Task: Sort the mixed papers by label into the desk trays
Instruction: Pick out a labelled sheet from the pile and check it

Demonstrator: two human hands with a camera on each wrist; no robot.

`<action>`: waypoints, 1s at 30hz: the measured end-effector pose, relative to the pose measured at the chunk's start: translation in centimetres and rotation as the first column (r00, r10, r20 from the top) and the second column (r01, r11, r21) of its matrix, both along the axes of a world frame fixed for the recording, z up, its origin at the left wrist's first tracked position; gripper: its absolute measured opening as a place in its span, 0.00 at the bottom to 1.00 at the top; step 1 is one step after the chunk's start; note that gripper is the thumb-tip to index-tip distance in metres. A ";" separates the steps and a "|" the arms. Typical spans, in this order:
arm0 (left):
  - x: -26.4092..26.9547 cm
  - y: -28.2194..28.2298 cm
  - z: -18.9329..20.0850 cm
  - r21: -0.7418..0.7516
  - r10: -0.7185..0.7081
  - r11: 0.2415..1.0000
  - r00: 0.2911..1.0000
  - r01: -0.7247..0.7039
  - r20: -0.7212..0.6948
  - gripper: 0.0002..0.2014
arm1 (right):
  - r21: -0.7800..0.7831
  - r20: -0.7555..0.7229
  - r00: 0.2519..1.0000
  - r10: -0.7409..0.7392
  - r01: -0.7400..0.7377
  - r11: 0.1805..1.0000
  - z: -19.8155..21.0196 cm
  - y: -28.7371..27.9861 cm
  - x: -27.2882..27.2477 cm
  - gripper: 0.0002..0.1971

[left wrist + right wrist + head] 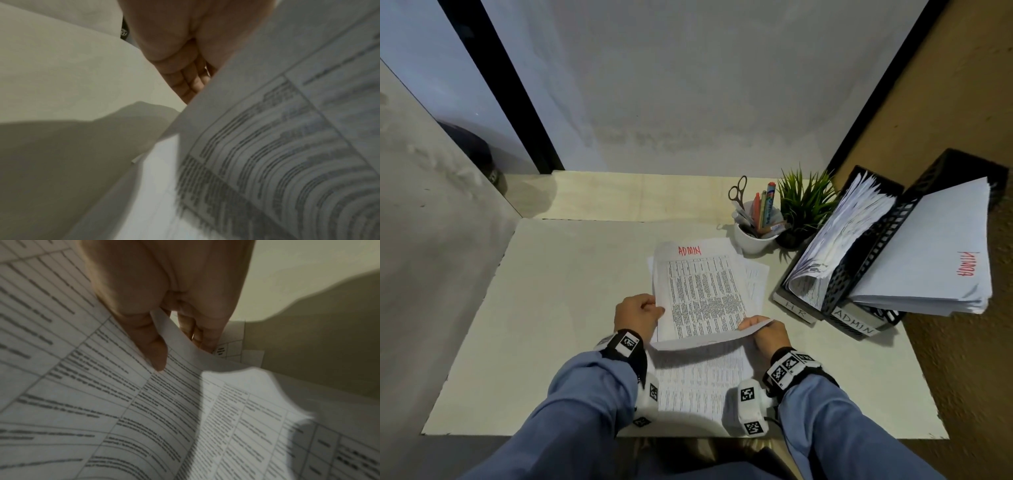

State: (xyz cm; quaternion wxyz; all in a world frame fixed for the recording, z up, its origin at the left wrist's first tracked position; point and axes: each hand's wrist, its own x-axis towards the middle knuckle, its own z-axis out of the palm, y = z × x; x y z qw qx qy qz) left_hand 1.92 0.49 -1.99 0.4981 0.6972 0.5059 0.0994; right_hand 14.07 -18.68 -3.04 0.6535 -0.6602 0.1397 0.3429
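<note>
While I hold the ADMIN sheet (697,291) up off the loose stack (698,383) in front of me, my left hand (637,317) grips its left edge with curled fingers (185,81) and my right hand (770,334) pinches its near right corner, thumb on the printed face and fingers (197,331) behind; the near edge curls up between my wrists. It is a single light page, limp and quick to fold or flutter, so I judge it best taken by two opposite edges, as now, and fed edge-first; pinched too hard at one corner it would crease or tear. Red lettering at its far end reads ADMIN, so I judge it belongs in the ADMIN tray (854,325), the black one at the right of the worktop (551,308), already holding a thick sheaf with the same red word on top; the HR tray (794,308) stands just beside it, stuffed with curled pages. Behind them sit a pen cup (755,236) and a small plant (804,205). How many sheets lie under my wrists I cannot tell, nor their labels; more pages (755,277) peek out beyond the raised one, their headings hidden; both wrist views are blurred, the print unreadable.
</note>
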 end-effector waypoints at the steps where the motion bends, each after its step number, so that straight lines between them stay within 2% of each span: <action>1: -0.2 0.1 0.1 0.013 -0.043 0.999 0.999 0.043 0.008 0.07 | 0.004 0.001 1.000 -0.016 0.016 1.000 -0.1 0.0 0.1 0.20; 3: -0.6 0.2 0.1 0.011 -0.102 0.995 0.994 0.101 0.042 0.06 | -0.025 0.022 1.000 0.006 -0.006 1.000 -0.4 0.2 0.3 0.21; 5: -0.7 0.2 0.3 -0.070 -0.083 0.993 0.992 0.090 0.094 0.05 | -0.121 0.105 0.990 0.096 -0.084 0.989 -0.7 0.4 0.9 0.21; 7: -0.7 0.3 0.5 -0.198 -0.026 0.978 0.984 0.062 0.178 0.09 | -0.109 0.158 0.983 0.099 -0.082 0.991 -0.2 0.4 1.8 0.21; 9: -0.9 0.6 0.9 -0.254 -0.047 0.962 0.976 0.102 0.215 0.15 | -0.178 0.205 0.972 0.117 -0.080 0.981 0.8 0.2 2.9 0.16; 10: -0.9 0.5 1.4 -0.264 -0.067 0.956 0.972 0.128 0.226 0.15 | -0.195 0.219 0.969 0.114 -0.071 0.978 1.2 0.1 3.3 0.17; 12: -1.0 0.7 1.7 -0.309 -0.064 0.939 0.957 0.154 0.283 0.10 | -0.177 0.230 0.969 0.096 -0.055 0.983 1.7 -0.1 4.3 0.17; 15: -1.3 1.4 0.7 -0.353 0.010 0.930 0.949 0.107 0.314 0.07 | -0.254 0.254 0.962 0.101 -0.034 0.967 1.9 0.4 4.8 0.09; 17: -1.3 1.7 0.5 -0.336 0.078 0.941 0.942 0.039 0.328 0.16 | -0.111 0.269 0.963 0.004 0.026 0.994 1.6 0.4 4.3 0.20; 19: -1.3 2.0 0.7 -0.279 0.140 0.959 0.946 -0.056 0.293 0.17 | -0.058 0.270 0.962 -0.038 0.056 0.997 1.5 -0.1 4.0 0.27; 21: -1.5 2.3 0.8 -0.196 0.205 0.967 0.957 -0.166 0.203 0.16 | -0.067 0.243 0.969 -0.052 0.070 0.995 1.3 -1.0 3.9 0.26; 24: -2.0 2.8 1.1 -0.101 0.151 0.986 0.972 -0.134 0.180 0.04 | -0.163 0.227 0.973 -0.043 0.081 0.983 1.1 -1.9 4.1 0.21; 25: -2.1 3.0 0.8 -0.099 0.128 0.989 0.976 -0.112 0.175 0.01 | -0.179 0.230 0.973 -0.027 0.069 0.981 1.1 -1.9 4.2 0.21; 27: -2.1 3.1 0.4 -0.147 0.136 0.983 0.977 -0.111 0.165 0.06 | -0.174 0.234 0.972 -0.025 0.067 0.982 1.1 -1.7 4.0 0.22; 30: -1.7 2.7 0.4 -0.304 0.131 0.950 0.978 -0.077 0.161 0.10 | -0.156 0.201 0.978 -0.062 0.095 0.983 1.5 -0.8 3.6 0.19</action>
